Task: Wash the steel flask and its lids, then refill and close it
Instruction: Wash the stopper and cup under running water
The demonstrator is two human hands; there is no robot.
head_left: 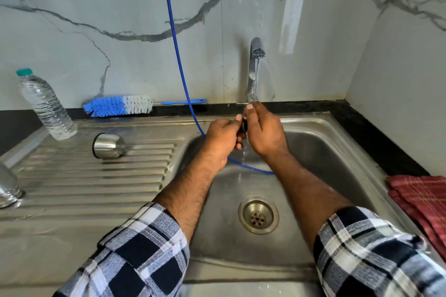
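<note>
Both hands over the sink basin [337,152], under the running tap [256,55]. Left hand [223,135] and right hand [265,132] meet around a small black lid [243,126], mostly hidden; grip of each is curled on it, thumbs up top. Water runs off below toward the drain [258,214].

Steel cup lid [108,145] lies on its side on the ribbed drainboard [96,176]. Steel flask [8,188] at far left edge, only partly in view. Plastic water bottle [45,106], green cap, no label readable. Blue-white bottle brush [118,105] lies along the black counter [374,140] by the wall. Blue hose [176,43] hangs into basin. Red checked cloth [424,200] at right. No writing legible anywhere.
</note>
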